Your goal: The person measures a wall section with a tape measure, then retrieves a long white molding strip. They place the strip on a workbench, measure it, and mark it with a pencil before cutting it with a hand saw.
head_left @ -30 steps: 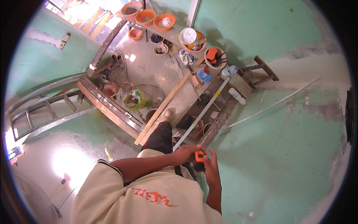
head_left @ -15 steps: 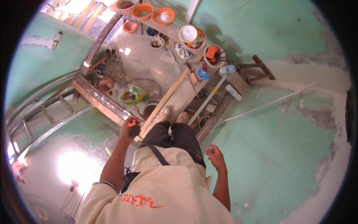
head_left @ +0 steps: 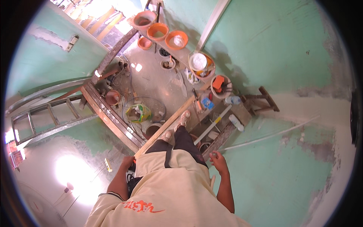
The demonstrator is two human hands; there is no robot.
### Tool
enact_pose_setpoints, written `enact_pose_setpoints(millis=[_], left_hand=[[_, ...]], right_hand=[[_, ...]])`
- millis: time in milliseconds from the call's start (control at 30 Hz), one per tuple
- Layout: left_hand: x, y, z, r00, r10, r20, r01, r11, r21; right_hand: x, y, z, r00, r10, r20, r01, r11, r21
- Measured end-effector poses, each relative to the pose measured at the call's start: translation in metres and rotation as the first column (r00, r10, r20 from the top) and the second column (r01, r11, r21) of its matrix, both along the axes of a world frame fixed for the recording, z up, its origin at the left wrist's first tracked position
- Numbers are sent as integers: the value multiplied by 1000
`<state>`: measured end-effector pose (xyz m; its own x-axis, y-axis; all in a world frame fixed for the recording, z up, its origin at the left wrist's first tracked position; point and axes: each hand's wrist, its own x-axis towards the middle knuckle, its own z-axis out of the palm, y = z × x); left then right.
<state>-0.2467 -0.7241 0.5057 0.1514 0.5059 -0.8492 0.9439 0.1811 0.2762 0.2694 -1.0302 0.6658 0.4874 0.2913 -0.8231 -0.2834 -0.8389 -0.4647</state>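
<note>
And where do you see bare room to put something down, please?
The floor looks mostly bare between the yellow-green bag and the small bucket. Crowded: the platform around the blue packet, orange-handled tool and clear bottle.

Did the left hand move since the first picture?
Yes, to the left. The left hand was right of the plank's near end; now it is just left of that end.

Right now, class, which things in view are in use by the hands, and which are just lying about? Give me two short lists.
In use:
- small orange-and-black item, mostly hidden in the left hand

Lying about, touched by neither hand:
- ladder
- orange tubs
- yellow-green bag
- plastic bottles
</note>
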Motion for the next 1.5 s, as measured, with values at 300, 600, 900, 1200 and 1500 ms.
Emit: enact_pose_setpoints(millis=[300, 600, 900, 1200, 1500], left_hand=[[198, 62, 66, 956, -142, 255, 105, 983, 153], [294, 99, 97, 957, 205, 205, -210, 978, 3], [274, 99, -13, 921, 373, 111, -346, 915, -205], [378, 169, -32, 787, 595, 165, -486, 761, -429], [487, 307, -56, 710, 670, 215, -598, 735, -319]], right_hand=[[111, -10, -24, 978, -201, -53, 204, 976, 71], [168, -77, -50, 846, -531, -55, 533, 846, 31], [158, -143, -64, 713, -699, -53, 697, 715, -55], [372, -67, -29, 656, -563, 503, 456, 826, 331], [577, 389, 187, 340, -487, 804, -301, 754, 584]])
